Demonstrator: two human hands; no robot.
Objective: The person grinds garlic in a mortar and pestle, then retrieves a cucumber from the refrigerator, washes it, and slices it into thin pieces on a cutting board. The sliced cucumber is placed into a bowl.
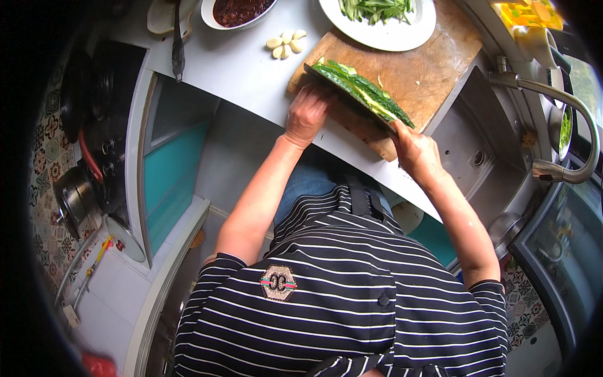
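Observation:
My right hand point(417, 148) grips the handle end of a kitchen knife point(351, 96), whose wide dark blade slants across the wooden cutting board point(424, 80). Against the blade's far side lie flattened pieces of green cucumber point(362, 89) with pale flesh showing. My left hand point(308, 113) is at the near side of the blade, by the board's left edge; its fingertips are blurred and partly hidden, so whether they hold anything is unclear. A white plate point(386, 40) with cucumber strips point(377, 9) rests on the board's far part.
Peeled garlic cloves point(286, 43) lie on the white counter point(226, 70), left of the board. Beyond them stands a bowl point(242, 23) of dark red sauce. A dark utensil point(177, 52) is farther left. On the right are a steel sink point(464, 136) and a curved faucet point(577, 101).

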